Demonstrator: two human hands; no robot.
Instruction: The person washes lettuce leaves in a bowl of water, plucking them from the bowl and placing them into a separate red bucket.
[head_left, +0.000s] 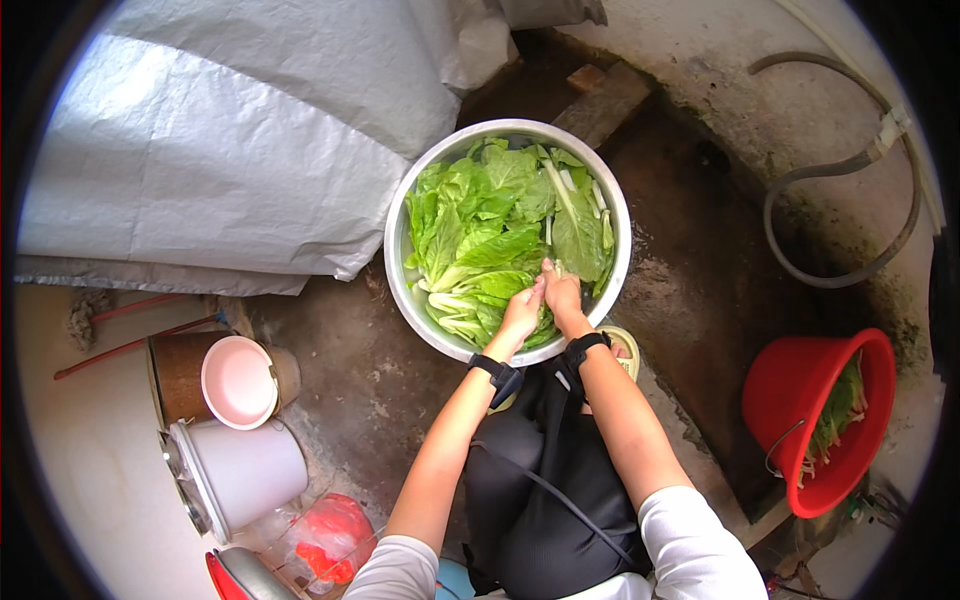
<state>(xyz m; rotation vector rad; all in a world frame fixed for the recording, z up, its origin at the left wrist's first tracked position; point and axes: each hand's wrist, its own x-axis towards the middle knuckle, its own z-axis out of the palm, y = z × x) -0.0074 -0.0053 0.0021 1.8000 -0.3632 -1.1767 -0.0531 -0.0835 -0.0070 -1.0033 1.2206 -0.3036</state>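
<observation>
A round metal basin (395, 247) in front of me holds water and many green leafy vegetables (480, 217) with pale stalks. Both hands are inside its near edge, close together at the fingertips. My left hand (524, 309) is over the leaves, its fingers reaching toward the other hand. My right hand (564, 297) is at the lower end of a large, darker leaf (579, 232) on the basin's right side. Something pale shows by its fingers. Whether either hand grips a stalk is hard to make out. Dark bands are around both wrists.
On the right, a red bucket (772, 397) with leafy greens inside leans sideways, below a hose (776, 247) along the wall. A silver tarpaulin (225, 165) covers the upper left. At lower left are a pink basin (238, 382), a white bucket (259, 465) and a red plastic bag (337, 532).
</observation>
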